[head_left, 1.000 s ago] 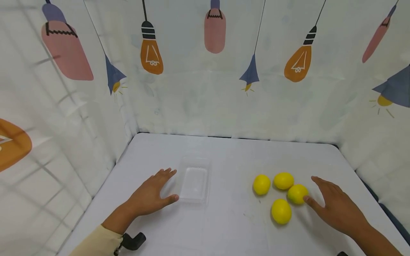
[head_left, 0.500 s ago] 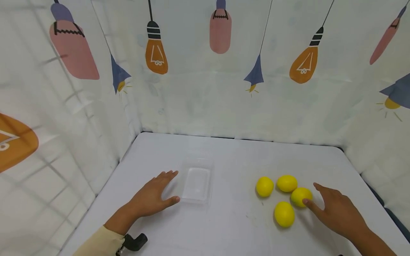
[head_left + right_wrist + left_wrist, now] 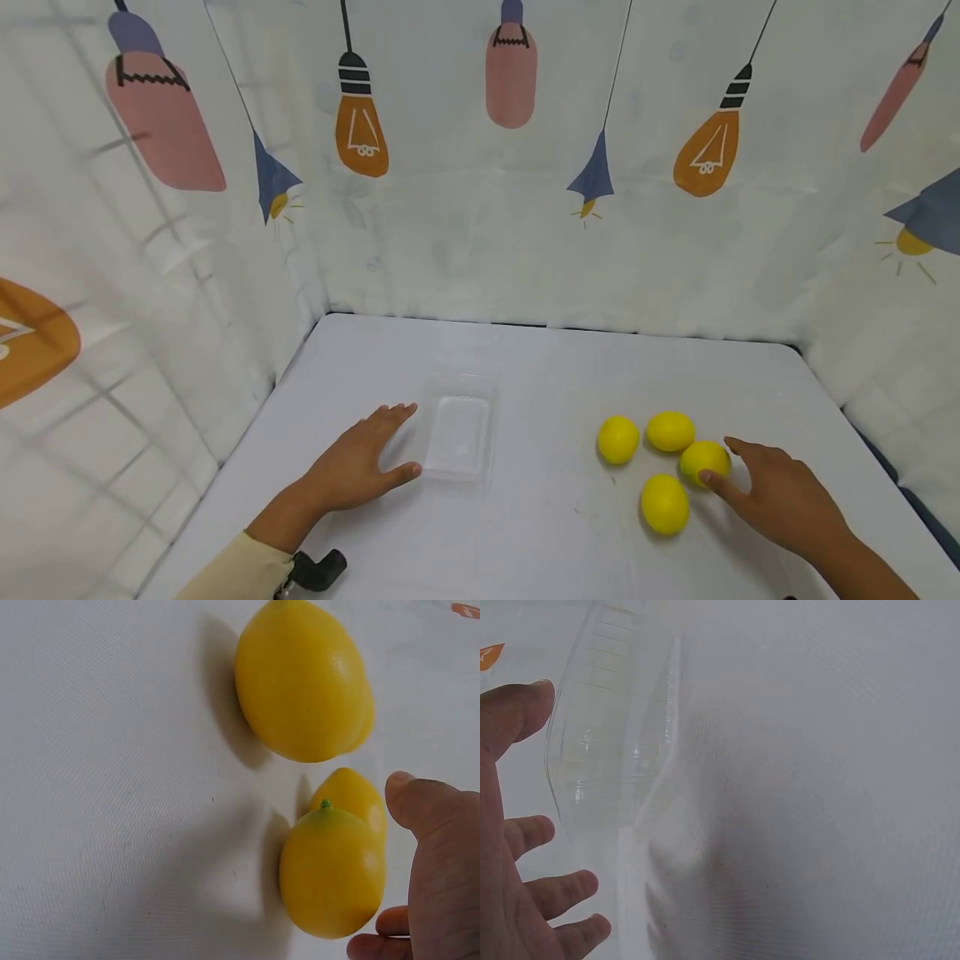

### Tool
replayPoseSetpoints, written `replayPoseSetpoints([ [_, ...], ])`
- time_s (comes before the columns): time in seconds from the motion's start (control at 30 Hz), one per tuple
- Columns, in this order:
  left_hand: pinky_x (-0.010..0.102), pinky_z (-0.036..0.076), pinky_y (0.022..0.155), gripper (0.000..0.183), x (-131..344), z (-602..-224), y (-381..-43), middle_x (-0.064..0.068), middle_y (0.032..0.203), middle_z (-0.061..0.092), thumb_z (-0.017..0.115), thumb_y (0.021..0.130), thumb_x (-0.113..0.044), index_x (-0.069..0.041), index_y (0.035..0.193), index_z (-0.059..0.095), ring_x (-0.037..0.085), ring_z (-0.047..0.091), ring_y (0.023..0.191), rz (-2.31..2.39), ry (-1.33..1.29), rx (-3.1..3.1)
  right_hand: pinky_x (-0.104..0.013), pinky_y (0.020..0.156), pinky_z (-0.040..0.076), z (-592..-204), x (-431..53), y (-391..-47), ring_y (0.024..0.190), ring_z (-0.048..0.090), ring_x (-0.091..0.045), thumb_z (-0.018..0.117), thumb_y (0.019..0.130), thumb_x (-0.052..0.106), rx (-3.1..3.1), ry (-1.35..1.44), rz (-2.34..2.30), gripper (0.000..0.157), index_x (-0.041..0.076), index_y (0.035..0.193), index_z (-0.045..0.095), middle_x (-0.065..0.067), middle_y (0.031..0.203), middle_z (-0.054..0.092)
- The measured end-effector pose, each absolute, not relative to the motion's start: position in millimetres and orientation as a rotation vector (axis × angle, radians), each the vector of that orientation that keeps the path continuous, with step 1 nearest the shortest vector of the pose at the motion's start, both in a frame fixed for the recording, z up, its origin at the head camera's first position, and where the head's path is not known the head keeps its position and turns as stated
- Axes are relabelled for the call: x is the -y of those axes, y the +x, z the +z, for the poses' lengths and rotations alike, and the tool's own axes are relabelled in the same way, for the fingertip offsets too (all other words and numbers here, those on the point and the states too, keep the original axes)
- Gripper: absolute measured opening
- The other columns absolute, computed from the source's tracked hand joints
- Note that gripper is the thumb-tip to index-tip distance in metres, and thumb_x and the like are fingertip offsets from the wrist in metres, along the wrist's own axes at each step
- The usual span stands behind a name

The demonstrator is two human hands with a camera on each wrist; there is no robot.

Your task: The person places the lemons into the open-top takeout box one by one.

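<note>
A clear plastic tray (image 3: 459, 437) lies on the white table. My left hand (image 3: 358, 462) hovers at its left side, thumb and fingers spread apart and holding nothing. In the left wrist view, the thumb overlaps the edge of the clear tray (image 3: 615, 712). Several yellow lemons sit in a loose group on the right: a left lemon (image 3: 618, 440), a back lemon (image 3: 671, 431), a front lemon (image 3: 664, 505) and a right lemon (image 3: 704, 465). My right hand (image 3: 787, 500) is beside the right lemon, its thumb overlapping it in the head view. In the right wrist view, the fingertips lie close to the green-tipped lemon (image 3: 330, 874).
White curtains (image 3: 465, 250) printed with lamps and bulbs stand behind and beside the white table (image 3: 555, 533). A black wrist-camera mount (image 3: 318, 570) sticks out from the left wrist, below a beige sleeve (image 3: 240, 571).
My right hand has moved slightly left and down toward the right lemon. The left hand stays by the tray. The head view has shifted a little.
</note>
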State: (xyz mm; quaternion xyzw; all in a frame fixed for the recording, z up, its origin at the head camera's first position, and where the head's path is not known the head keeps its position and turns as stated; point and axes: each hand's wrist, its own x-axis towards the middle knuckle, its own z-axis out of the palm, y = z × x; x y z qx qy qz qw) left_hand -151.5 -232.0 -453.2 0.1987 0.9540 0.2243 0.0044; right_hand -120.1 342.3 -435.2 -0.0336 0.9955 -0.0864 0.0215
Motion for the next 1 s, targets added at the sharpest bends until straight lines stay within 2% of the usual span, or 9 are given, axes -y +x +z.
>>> replayPoseSetpoints([
  [0.27,0.063,0.03,0.115,0.086,231.8,-453.8,-152.3,0.013,0.157,0.044,0.071,0.091,-0.058,-0.018,0.16,0.038,0.042,0.034,0.147,0.705,0.615,-2.981,-0.072,0.089,0.044,-439.0,-340.0,-121.0,0.115,0.054,-0.055,0.053,0.088,0.08,-3.105,-0.141,-0.311,0.099,-0.006,0.138,0.056,-0.032,0.131,0.059],
  [0.67,0.063,0.032,0.113,0.086,231.4,-453.6,-153.3,0.007,0.157,0.046,0.067,0.091,-0.064,-0.021,0.16,0.038,0.04,0.034,0.147,0.687,0.585,-2.96,-0.072,0.09,0.044,-440.4,-335.5,-126.4,0.115,0.053,-0.056,0.06,0.085,0.079,-3.051,-0.088,-0.292,0.102,-0.008,0.139,0.054,-0.035,0.132,0.056],
  [1.0,0.062,0.029,0.116,0.086,231.1,-453.6,-154.9,0.01,0.157,0.045,0.067,0.092,-0.063,-0.02,0.16,0.038,0.041,0.034,0.147,0.659,0.623,-2.967,-0.071,0.088,0.046,-442.8,-338.3,-129.1,0.113,0.055,-0.055,0.067,0.082,0.075,-3.059,-0.094,-0.3,0.101,-0.009,0.137,0.055,-0.034,0.129,0.058],
])
